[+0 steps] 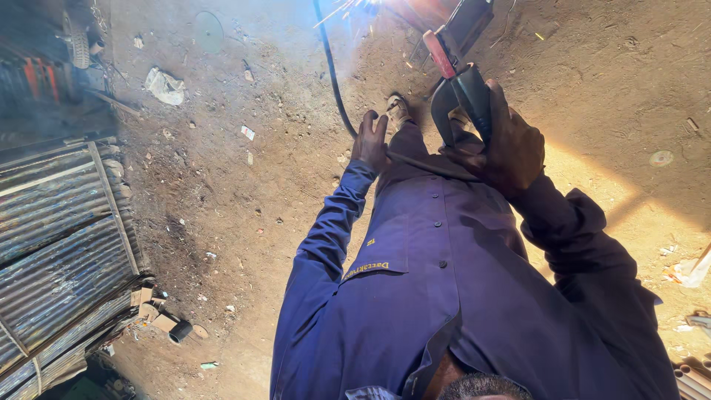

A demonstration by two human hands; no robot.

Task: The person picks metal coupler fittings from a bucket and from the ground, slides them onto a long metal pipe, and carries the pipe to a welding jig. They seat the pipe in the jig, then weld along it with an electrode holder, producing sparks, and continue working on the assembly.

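The right hand is closed around the black handle of a welding electrode holder, fingers wrapped over its top; the holder's long axis runs from the hand up and slightly left toward the top edge of the view, its red-tipped clamp pointing at a dark metal workpiece on the dirt ground; sparks and a bluish glare sit just left of that piece, right at the top edge, so the arc itself is cut off. The left hand rests on the person's blue-trousered knee with fingers spread, gripping nothing; a black cable curves down from the top edge, passes just beside this hand and runs behind it toward the holder. A shoe shows between the two hands, partly hidden by the leg. The blue work overall fills the lower middle and hides the ground beneath it. Open dirt lies to the left of the left hand, scattered with small scraps and a crumpled white rag; further left, corrugated metal sheets close off that side, with a short dark pipe piece near their lower corner. To the right of the right hand the ground is sunlit and open up to the right edge, where a pale scrap and pipe ends are cut off. The top left corner is smoky and hard to read.
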